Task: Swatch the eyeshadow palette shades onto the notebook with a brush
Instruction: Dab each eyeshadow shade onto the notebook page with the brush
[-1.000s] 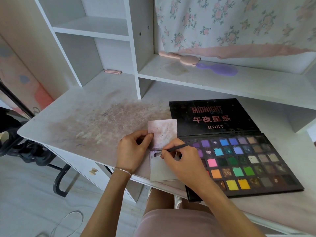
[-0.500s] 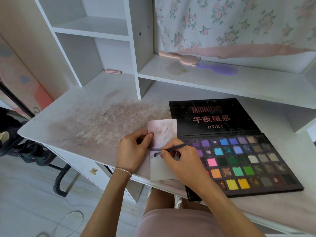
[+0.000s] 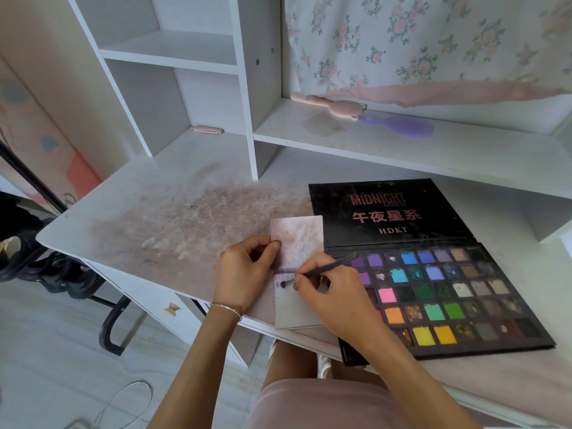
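On the counter (image 3: 154, 212), the right hand (image 3: 334, 292) pinches the brush (image 3: 322, 269), tip seemingly touching the notebook (image 3: 294, 314); left hand (image 3: 244, 274) fingers pinch its upper page, beside the palette (image 3: 464, 292).

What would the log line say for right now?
left hand: holds notebook | right hand: grips brush, tip on lower page | eyeshadow palette: open beside notebook

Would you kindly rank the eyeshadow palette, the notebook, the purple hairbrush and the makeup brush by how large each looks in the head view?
1. Eyeshadow palette, by far the largest.
2. Notebook.
3. Purple hairbrush, though it lies farther back on the shelf, so this rank is unsure.
4. Makeup brush, thin, held in the right hand.
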### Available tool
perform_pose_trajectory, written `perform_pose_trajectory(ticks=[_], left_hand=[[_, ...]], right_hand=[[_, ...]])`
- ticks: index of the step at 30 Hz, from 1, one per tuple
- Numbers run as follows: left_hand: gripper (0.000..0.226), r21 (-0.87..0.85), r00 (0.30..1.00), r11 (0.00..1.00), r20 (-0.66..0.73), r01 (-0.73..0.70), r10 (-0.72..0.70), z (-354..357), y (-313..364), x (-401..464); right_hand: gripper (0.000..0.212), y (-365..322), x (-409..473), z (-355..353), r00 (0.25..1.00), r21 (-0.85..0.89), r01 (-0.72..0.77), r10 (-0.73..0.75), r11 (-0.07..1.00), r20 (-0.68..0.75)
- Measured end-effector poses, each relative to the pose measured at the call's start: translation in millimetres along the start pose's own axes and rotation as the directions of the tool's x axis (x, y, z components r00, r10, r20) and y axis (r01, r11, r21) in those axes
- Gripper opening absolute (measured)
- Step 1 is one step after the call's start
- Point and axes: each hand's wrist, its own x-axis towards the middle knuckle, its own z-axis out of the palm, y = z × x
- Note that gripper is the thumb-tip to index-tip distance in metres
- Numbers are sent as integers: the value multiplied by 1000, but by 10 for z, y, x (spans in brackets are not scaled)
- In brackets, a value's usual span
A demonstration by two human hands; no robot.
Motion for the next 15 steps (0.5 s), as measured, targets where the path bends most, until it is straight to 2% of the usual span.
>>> perform_pose_trajectory(ticks=[15], left_hand=[[12,18,1000,1000,-5,-11,12,2,-12,0]], right_hand=[[7,3,8,8,1000,-9,-8,8,1000,-7]])
